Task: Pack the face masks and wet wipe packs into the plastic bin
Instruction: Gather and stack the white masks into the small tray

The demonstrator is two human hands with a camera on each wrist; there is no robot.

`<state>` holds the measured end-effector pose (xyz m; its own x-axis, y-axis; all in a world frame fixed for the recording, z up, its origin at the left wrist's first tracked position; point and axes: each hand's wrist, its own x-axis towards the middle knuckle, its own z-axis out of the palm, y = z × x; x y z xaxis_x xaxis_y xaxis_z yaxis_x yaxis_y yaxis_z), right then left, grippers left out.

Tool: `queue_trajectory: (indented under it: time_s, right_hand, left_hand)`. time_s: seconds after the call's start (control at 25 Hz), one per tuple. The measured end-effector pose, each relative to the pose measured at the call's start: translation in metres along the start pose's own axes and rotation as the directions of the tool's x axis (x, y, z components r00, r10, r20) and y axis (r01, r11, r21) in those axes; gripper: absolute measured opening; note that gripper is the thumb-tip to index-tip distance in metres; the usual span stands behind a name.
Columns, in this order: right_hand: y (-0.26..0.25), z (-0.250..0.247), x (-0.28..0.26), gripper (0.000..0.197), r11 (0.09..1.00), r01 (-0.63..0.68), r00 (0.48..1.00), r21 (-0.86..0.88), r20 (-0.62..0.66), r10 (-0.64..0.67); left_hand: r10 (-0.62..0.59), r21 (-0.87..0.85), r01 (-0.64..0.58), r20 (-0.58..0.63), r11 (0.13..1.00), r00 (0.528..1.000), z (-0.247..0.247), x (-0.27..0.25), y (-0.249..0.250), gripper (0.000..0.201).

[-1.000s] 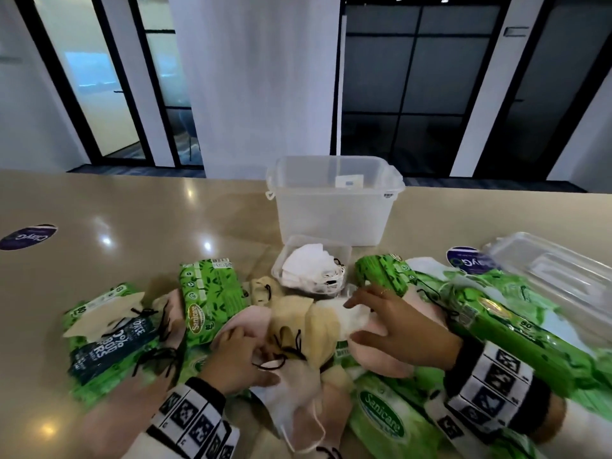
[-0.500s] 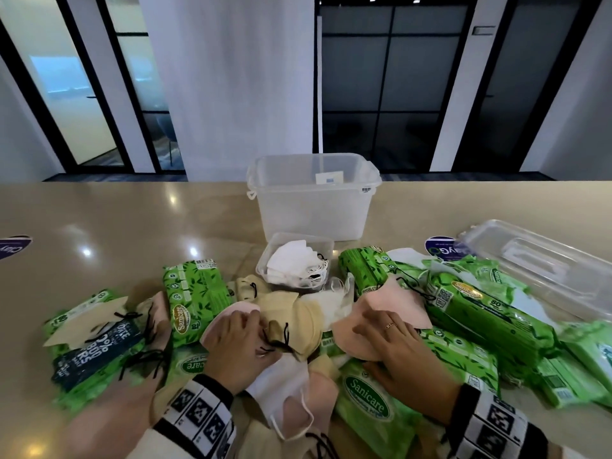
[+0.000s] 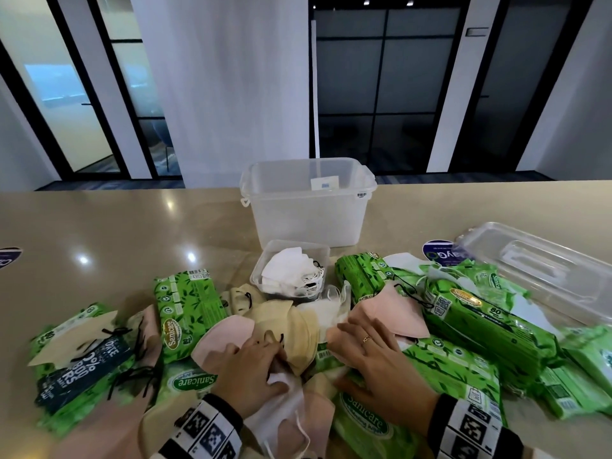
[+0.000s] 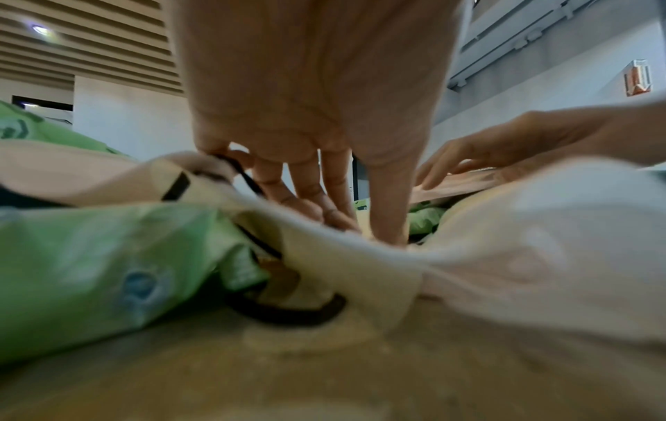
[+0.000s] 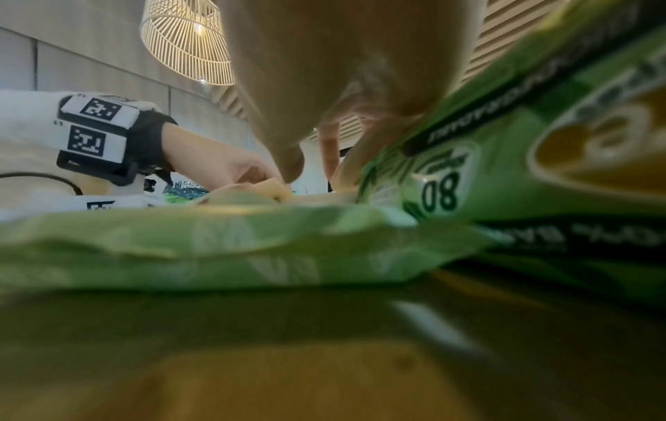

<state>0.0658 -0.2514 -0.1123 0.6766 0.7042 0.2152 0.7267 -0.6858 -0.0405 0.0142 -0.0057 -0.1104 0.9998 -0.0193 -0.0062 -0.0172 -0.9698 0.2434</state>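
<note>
From the head view, your left hand pinches the cream folded face masks, probably gathering a stack; your right hand lies flat on the pink mask, nearer you than before; the clear plastic bin waits behind; left wrist view: fingers curl around fabric; right wrist view: green wet wipe packs crowd alongside.

We see the clear plastic bin upright at the far side of the table, lid off, w/ nothing visible inside. Face masks sit in a loose heap in front of it: cream, pink & white ones, some w/ black ear loops; more white ones fill a small clear tub just in front of the bin. Green Sanicare wet wipe packs lie scattered left & right of the heap, some under masks, one w/ a dark label at far left.
</note>
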Motion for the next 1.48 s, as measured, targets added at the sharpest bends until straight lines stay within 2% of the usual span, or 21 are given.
queue_trajectory:
  time_s: [0.16, 0.24, 0.36, 0.44, 0.48, 0.52, 0.6, 0.64, 0.68, 0.72, 0.8, 0.84, 0.88, 1.08, 1.16, 1.24, 1.36, 1.48]
  right_hand:
    - [0.002, 0.003, -0.001, 0.043, 1.0, 0.024, 0.999, -0.013, 0.03, -0.023]
    - [0.002, 0.005, 0.0, 0.043, 0.999, 0.029, 0.999, -0.021, 0.029, -0.028]
    - [0.004, 0.009, -0.001, 0.045, 0.999, 0.034, 0.999, -0.039, 0.009, -0.034]
    - [0.005, 0.014, -0.002, 0.048, 0.996, 0.045, 0.999, -0.072, -0.009, -0.045]
    - [0.006, 0.017, -0.003, 0.05, 0.995, 0.039, 0.999, -0.093, -0.017, -0.041]
    - [0.007, 0.019, -0.003, 0.054, 0.993, 0.019, 0.999, -0.117, -0.028, -0.023]
    - [0.01, 0.019, -0.004, 0.059, 0.985, -0.065, 0.997, -0.16, -0.058, 0.056]
    - [0.01, 0.018, -0.004, 0.061, 0.979, -0.111, 0.992, -0.172, -0.079, 0.098]
    - [0.01, 0.017, -0.005, 0.062, 0.972, -0.146, 0.986, -0.181, -0.102, 0.129]
    - [0.009, 0.016, -0.005, 0.064, 0.968, -0.167, 0.981, -0.188, -0.125, 0.145]
    - [0.005, 0.015, -0.005, 0.065, 0.964, -0.189, 0.974, -0.189, -0.159, 0.16]
    - [0.004, 0.015, -0.004, 0.066, 0.963, -0.197, 0.972, -0.185, -0.166, 0.167]
    - [0.003, 0.015, -0.003, 0.065, 0.962, -0.201, 0.971, -0.182, -0.167, 0.171]
    - [0.007, 0.016, -0.002, 0.061, 0.967, -0.167, 0.983, -0.191, -0.103, 0.149]
    - [0.011, 0.013, -0.001, 0.059, 0.974, -0.127, 0.989, -0.189, -0.096, 0.11]
    - [0.014, 0.011, 0.0, 0.058, 0.978, -0.073, 0.995, -0.194, -0.084, 0.058]
    - [0.015, 0.008, 0.0, 0.053, 0.985, 0.022, 0.998, -0.17, -0.063, -0.033]
    - [0.011, 0.003, 0.003, 0.033, 0.987, 0.129, 0.985, -0.099, -0.099, -0.138]
  left_hand:
    - [-0.025, -0.044, 0.021, -0.079, 0.999, 0.997, -0.004, 0.001, 0.004, 0.006]
    - [-0.023, -0.047, 0.018, -0.126, 0.999, 0.992, -0.002, 0.001, 0.004, 0.009]
    - [0.138, -0.046, -0.154, -0.25, 0.987, 0.958, -0.003, 0.004, 0.002, 0.008]
    - [0.327, -0.035, -0.338, -0.178, 0.94, 0.928, -0.001, 0.008, 0.006, 0.01]
    - [0.393, -0.049, -0.399, -0.09, 0.916, 0.915, 0.001, 0.009, 0.009, 0.016]
    - [0.407, -0.074, -0.408, -0.018, 0.91, 0.913, 0.001, 0.008, 0.012, 0.031]
    - [0.321, -0.007, -0.322, 0.074, 0.947, 0.944, 0.009, 0.007, 0.005, 0.06]
    - [0.283, 0.076, -0.286, 0.046, 0.955, 0.958, 0.015, 0.008, -0.001, 0.065]
    - [0.253, 0.164, -0.241, -0.06, 0.957, 0.966, 0.021, 0.011, -0.01, 0.062]
    - [0.176, 0.212, -0.152, -0.099, 0.965, 0.979, 0.022, 0.013, -0.017, 0.057]
    - [0.046, 0.299, -0.032, -0.039, 0.954, 0.998, 0.022, 0.016, -0.024, 0.046]
    - [0.038, 0.305, -0.024, -0.039, 0.952, 0.999, 0.021, 0.016, -0.023, 0.038]
    - [0.038, 0.306, -0.019, -0.057, 0.952, 0.998, 0.018, 0.014, -0.021, 0.031]
    - [0.139, 0.183, -0.096, -0.242, 0.978, 0.96, 0.001, 0.003, -0.009, 0.026]
    - [0.16, 0.158, -0.122, -0.263, 0.98, 0.951, -0.013, 0.004, -0.008, 0.024]
    - [0.198, 0.186, -0.153, -0.252, 0.971, 0.947, -0.026, 0.009, -0.003, 0.023]
    - [0.25, 0.28, -0.199, -0.161, 0.939, 0.955, -0.031, 0.014, 0.005, 0.029]
    - [0.285, 0.374, -0.231, -0.093, 0.898, 0.954, -0.017, 0.012, 0.01, 0.034]
